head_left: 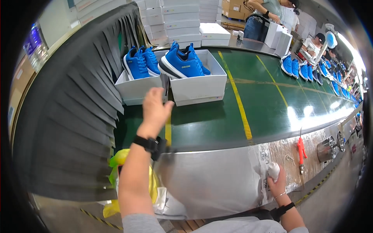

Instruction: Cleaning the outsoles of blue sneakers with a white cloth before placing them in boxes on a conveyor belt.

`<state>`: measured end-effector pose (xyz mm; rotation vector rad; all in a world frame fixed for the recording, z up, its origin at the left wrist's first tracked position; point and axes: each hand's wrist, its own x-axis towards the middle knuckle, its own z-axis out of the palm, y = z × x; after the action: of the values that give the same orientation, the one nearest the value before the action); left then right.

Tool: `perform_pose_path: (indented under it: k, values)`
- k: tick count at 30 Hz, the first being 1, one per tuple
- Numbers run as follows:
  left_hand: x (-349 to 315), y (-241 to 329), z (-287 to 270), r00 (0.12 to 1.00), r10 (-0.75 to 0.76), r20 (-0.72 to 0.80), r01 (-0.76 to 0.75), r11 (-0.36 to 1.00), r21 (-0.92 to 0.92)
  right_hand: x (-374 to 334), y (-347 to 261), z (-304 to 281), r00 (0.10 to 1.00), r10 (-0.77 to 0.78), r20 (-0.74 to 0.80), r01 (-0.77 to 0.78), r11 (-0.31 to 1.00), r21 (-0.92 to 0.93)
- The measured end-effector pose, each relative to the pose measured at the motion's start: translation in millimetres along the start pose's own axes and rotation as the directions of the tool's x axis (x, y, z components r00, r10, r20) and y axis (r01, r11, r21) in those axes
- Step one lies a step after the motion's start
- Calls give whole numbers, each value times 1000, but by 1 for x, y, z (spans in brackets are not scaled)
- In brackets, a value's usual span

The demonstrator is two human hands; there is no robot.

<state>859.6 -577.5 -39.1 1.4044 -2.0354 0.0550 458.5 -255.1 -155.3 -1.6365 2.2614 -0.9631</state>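
Observation:
My left hand (154,108) reaches forward over the green conveyor belt (198,128), fingers apart, with nothing in it. It is close to the front of a white shoe box (136,93), which carries a pair of blue sneakers (136,66) with white soles. Beside it stands a second white shoe box (200,91) with another pair of blue sneakers (186,64), tilted up over its rim. Low on the right, above the metal bench (213,178), my right hand (278,185) is closed around a crumpled white wad (273,171), perhaps cloth or paper.
A dark strip curtain (70,116) borders the belt's left side. Yellow plastic bags (112,208) hang near my left forearm. An orange air gun (300,151) and a metal canister (327,149) occupy the bench's right. More blue sneakers (286,65), stacked boxes (180,23) and co-workers (268,15) are farther off.

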Motion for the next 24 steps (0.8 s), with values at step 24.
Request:
perform_pose_path:
  k: [24]
  values:
    - [61,53,144,797,-454,399,299,870,391,1,7,13,999,26,-45,-24,998,50]
